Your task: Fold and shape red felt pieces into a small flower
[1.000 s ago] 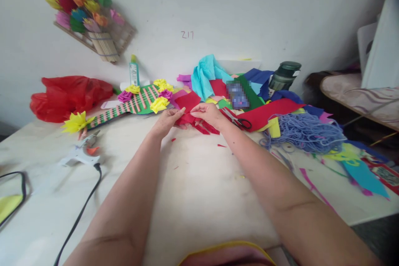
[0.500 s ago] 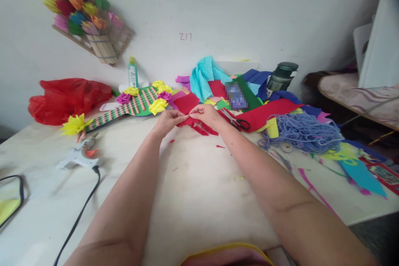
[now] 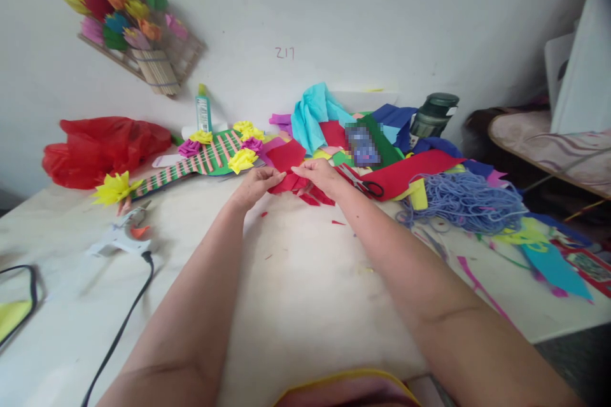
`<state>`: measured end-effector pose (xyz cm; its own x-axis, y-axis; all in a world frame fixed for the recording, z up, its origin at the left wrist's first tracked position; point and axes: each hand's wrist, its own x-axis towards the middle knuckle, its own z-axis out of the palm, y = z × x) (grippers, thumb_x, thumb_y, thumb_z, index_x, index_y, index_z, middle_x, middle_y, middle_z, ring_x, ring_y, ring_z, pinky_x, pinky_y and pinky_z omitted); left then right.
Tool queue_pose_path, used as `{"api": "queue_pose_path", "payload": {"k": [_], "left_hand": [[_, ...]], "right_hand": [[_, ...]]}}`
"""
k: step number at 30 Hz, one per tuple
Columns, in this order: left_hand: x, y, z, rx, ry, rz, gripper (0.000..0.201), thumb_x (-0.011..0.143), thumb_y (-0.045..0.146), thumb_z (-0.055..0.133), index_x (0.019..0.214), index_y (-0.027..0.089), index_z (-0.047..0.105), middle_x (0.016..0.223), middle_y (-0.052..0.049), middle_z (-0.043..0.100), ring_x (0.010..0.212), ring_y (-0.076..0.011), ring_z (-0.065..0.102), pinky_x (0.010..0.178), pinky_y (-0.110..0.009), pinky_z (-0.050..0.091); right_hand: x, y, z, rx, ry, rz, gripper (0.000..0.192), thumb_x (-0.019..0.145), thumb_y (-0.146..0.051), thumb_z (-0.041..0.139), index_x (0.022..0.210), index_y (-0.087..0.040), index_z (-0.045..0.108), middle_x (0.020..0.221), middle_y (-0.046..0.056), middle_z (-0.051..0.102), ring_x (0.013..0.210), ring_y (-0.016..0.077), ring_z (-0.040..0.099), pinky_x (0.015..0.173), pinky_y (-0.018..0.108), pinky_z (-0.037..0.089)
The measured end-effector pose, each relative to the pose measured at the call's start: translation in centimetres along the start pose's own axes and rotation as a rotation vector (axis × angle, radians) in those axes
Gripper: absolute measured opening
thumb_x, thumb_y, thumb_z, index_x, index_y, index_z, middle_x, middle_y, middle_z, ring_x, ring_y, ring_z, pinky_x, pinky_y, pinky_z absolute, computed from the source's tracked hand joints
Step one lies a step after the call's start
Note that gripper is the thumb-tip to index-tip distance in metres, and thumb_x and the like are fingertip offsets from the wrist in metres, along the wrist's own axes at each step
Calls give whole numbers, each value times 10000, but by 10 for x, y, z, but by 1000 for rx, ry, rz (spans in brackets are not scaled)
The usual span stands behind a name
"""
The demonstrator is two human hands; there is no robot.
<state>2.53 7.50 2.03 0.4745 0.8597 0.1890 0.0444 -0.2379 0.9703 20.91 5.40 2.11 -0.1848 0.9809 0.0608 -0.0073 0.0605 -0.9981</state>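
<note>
My left hand point(image 3: 258, 186) and my right hand point(image 3: 319, 177) pinch a small piece of red crepe paper point(image 3: 281, 187) between thumbs and fingers, over the far middle of the table. The fingertips are a little apart, and part of the piece is hidden behind them. Cut red strips point(image 3: 316, 196) lie just below my right hand. A flat red sheet point(image 3: 286, 154) rests right behind my hands. Beside my right wrist lie black-handled scissors point(image 3: 365, 184).
To the left are a flower-decorated paper guitar point(image 3: 210, 156), a glue gun point(image 3: 125, 238) with its cord, a glue bottle point(image 3: 203, 111) and a red plastic bag point(image 3: 105, 149). On the right lie blue yarn point(image 3: 470, 203), a long red strip point(image 3: 415, 172) and a dark jar point(image 3: 435, 116).
My fingertips have drawn slightly apart over the red paper. Both hands stay in nearly the same place, and the things around them have not moved.
</note>
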Motion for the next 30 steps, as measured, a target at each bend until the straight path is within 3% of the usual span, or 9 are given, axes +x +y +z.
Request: {"api": "queue_pose_path", "payload": {"k": [4,10,12,15,18,25,30], "left_hand": [[0,0,0,14,-11,17,293,640,393,720,583,134,595,521,7,511,486,-81,427,474,-213,311],[1,2,3,27,-14,-1,314,628,412,737,589,129,607,519,4,531,483,-80,442,479,-210,328],[3,-1,1,-31,64,-38,373,663,492,690,598,135,606,530,-7,554,484,-88,468,483,-211,357],[10,-7,-5,-174,290,-155,526,712,662,532,625,148,604,518,-26,572,490,-116,523,484,-226,410],[13,-12,-7,-338,330,-231,616,723,736,422,682,146,598,529,-39,592,494,-130,557,508,-247,454],[8,-9,16,-523,134,-156,412,654,491,707,848,138,626,750,-49,678,636,-136,635,622,-260,517],[8,-11,17,-555,233,-100,293,610,282,771,844,156,646,813,-14,688,680,-113,635,650,-248,524]], "right_hand": [[-1,-2,-4,28,-2,19,428,751,-551,596,710,-126,610,538,55,647,432,135,604,358,191,442],[-3,-2,0,-46,-102,31,323,619,-396,768,634,-133,582,555,30,650,465,120,607,438,203,493],[-3,-1,1,-36,-87,18,310,639,-389,753,624,-138,572,538,26,645,460,119,602,432,202,487],[-1,1,1,-7,-67,-2,280,680,-373,720,633,-141,571,541,32,650,448,123,600,414,202,471],[2,4,1,52,5,-44,242,701,-356,701,670,-151,577,570,24,659,453,118,602,431,204,478],[-1,-4,15,70,193,-102,197,733,-313,662,647,-167,560,537,-29,600,444,98,568,470,212,478],[-5,-6,21,97,181,-83,185,752,-289,624,642,-167,538,541,-31,579,451,104,555,494,236,474]]}}
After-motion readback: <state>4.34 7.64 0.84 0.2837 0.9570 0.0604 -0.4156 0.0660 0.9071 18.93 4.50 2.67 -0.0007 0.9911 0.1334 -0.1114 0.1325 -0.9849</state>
